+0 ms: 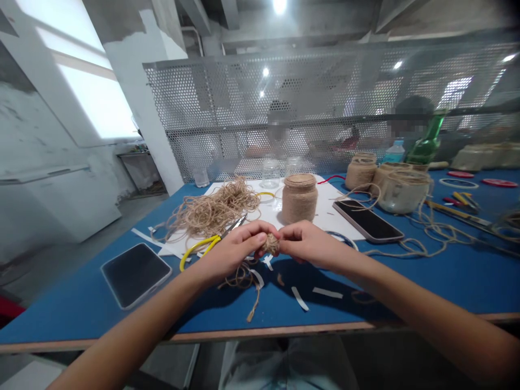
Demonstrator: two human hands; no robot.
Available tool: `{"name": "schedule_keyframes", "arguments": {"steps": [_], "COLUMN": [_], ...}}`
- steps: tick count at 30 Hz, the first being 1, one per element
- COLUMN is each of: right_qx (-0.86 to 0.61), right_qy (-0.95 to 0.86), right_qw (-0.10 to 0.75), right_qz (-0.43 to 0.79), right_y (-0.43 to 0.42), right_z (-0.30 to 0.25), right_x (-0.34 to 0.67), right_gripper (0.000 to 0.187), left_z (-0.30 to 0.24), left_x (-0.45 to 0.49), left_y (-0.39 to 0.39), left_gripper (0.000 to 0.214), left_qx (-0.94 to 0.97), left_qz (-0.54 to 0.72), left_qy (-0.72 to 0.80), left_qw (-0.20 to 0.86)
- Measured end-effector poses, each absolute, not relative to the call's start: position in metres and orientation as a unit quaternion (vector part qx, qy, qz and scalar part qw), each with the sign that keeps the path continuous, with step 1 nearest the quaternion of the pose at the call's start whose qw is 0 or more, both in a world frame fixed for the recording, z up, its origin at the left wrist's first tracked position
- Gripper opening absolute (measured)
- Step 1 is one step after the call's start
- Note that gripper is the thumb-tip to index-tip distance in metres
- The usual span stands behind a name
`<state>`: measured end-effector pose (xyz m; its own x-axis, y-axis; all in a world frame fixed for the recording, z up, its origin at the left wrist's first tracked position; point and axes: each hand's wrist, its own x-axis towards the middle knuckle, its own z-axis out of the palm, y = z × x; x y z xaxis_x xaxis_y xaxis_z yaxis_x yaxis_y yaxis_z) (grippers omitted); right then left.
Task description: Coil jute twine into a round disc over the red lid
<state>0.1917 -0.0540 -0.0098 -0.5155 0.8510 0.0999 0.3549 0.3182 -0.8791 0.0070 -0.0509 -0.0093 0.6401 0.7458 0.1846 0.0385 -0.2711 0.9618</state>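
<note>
A small bundle of jute twine [271, 245] is pinched between my two hands, above the front part of the table. My left hand [247, 242] closes round its left side. On its right side, the fingertips of my right hand [299, 241] grip the twine. A loose twine end [252, 310] trails down beneath my left hand. Just behind my hands stands a jar wrapped in jute twine [299, 199]. Yellow-handled scissors [211, 242] lie left of my left hand, beside a tangled heap of twine [215, 208].
A tablet-like dark device [136, 275] lies front left, a phone [368, 221] on the right. Clear jars [270, 173], wrapped jars [361, 170] and a green bottle [428, 138] stand at the back. Paper strips [299, 299] are scattered in front. A perforated metal screen [227, 116] rises behind.
</note>
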Motion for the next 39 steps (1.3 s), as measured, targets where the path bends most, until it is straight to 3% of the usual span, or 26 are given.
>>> {"name": "schedule_keyframes", "arguments": {"steps": [6, 12, 20, 23, 27, 30, 39], "right_qx": [-0.357, -0.369, -0.41, -0.422, -0.421, -0.41, -0.338], "right_qy": [-0.708, -0.703, -0.768, -0.806, -0.85, -0.865, -0.869], "right_qw": [0.267, 0.245, 0.219, 0.25, 0.287, 0.286, 0.285], "right_qz": [0.548, 0.557, 0.441, 0.331, 0.133, 0.032, -0.223], "right_y": [-0.05, -0.05, -0.046, -0.053, -0.069, -0.078, -0.082], "right_z": [-0.006, -0.003, 0.006, 0.004, -0.004, -0.01, -0.029], "right_x": [0.196, 0.193, 0.193, 0.191, 0.186, 0.185, 0.197], "right_gripper": [0.017, 0.016, 0.018, 0.019, 0.019, 0.022, 0.033], "left_z": [0.0, -0.005, -0.01, -0.01, -0.01, -0.009, -0.013], "left_x": [0.003, 0.003, 0.006, 0.008, 0.007, 0.005, 0.011], "left_y": [-0.058, -0.062, -0.057, -0.055, -0.051, -0.049, -0.05], "left_gripper": [0.012, 0.017, 0.032, 0.036, 0.023, 0.02, 0.024], "left_qx": [0.814, 0.837, 0.876, 0.869, 0.86, 0.843, 0.698], "left_qz": [0.282, 0.262, 0.23, 0.238, 0.255, 0.295, 0.375], "left_qy": [0.296, 0.303, 0.353, 0.389, 0.412, 0.396, 0.325], "left_qw": [0.413, 0.374, 0.235, 0.194, 0.161, 0.213, 0.516]}}
